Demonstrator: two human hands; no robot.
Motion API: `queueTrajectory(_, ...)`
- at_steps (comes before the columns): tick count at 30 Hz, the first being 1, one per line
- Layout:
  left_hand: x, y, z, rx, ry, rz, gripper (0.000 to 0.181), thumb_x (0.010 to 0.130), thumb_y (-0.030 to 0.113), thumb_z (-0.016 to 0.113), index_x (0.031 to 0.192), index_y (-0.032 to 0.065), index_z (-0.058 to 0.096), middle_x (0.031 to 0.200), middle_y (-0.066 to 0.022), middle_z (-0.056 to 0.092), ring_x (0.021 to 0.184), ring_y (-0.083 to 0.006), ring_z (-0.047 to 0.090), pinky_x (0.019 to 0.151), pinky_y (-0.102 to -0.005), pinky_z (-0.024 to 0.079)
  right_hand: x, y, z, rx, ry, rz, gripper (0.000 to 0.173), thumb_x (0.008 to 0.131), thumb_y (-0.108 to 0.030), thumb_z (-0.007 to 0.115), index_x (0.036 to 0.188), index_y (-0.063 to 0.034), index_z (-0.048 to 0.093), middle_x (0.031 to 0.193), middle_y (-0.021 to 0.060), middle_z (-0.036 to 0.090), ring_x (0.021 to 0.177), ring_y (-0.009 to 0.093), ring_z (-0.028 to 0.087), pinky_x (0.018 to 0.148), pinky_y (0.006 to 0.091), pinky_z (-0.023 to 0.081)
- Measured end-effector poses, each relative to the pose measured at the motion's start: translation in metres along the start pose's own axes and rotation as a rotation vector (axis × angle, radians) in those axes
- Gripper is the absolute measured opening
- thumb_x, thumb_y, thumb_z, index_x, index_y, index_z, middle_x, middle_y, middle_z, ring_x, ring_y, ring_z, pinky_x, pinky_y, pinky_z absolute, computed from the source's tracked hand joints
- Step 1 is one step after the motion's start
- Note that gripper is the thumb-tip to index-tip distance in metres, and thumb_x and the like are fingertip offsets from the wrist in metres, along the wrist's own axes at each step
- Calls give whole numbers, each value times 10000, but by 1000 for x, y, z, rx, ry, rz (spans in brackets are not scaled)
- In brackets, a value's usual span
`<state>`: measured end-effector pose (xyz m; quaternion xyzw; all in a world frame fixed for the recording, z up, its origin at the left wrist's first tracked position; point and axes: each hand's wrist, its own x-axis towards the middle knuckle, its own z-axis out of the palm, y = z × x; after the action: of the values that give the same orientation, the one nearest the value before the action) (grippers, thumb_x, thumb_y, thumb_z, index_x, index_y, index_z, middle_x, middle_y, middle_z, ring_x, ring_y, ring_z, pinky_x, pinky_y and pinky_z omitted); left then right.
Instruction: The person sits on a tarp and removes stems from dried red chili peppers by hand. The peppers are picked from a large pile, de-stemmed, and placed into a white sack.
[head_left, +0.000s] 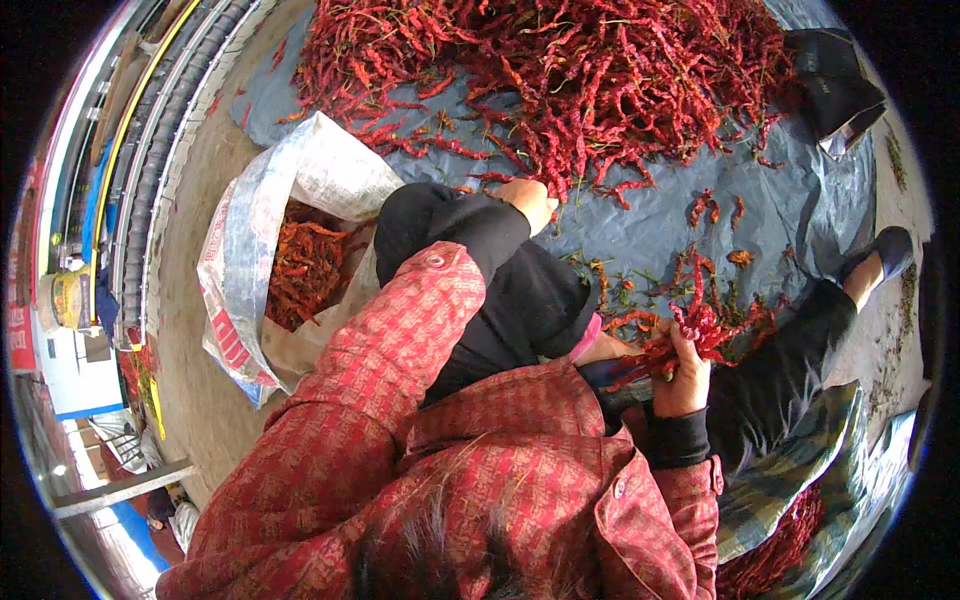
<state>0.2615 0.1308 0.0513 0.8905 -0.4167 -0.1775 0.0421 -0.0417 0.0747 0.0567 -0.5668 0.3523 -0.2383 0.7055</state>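
A bunch of wrinkled dried red chillies (701, 330) is gripped in my right hand (681, 379), with the thumb laid over it. The bunch is above my lower legs, near the ground sheet. My left hand (527, 202) reaches past my knee to the near edge of a large heap of red chillies (585, 75). Its fingers point down and are mostly hidden, with red chillies right beside them; whether they hold one is unclear. Green stems, loose chillies and orange-brown bits (622, 285) are scattered between the two hands.
A grey-blue plastic sheet (645, 217) lies under the heap. Left of my knee, an open white woven sack (247, 247) contains darker chillies (304, 270). A black bag (829, 82) is at the far right. A striped sheet or sack (787, 465) with red chillies lies at lower right.
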Motion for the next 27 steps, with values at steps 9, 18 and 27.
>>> queueTrajectory(9,9,25,30,28,-100,-183,310,735,279,523,861,10,608,931,-195,578,857,-331,569,722,-401,449,-15,-40,22,502,213,179,118,779,-107,545,869,-32,557,747,22,562,660,124,527,604,245,415)
queueTrajectory(18,114,-67,-44,996,-861,458,245,716,362,529,765,151,646,812,-50,623,677,-217,591,578,-347,474,-37,-63,40,456,161,86,95,794,-135,538,799,-41,522,697,22,534,628,110,490,548,238,380)
queueTrajectory(27,-21,33,-216,-77,-167,508,257,800,274,480,767,44,590,646,-41,577,510,-174,513,490,-321,418,-79,-151,22,769,-105,-301,121,832,-144,497,903,-62,442,750,2,399,656,122,357,639,257,338)
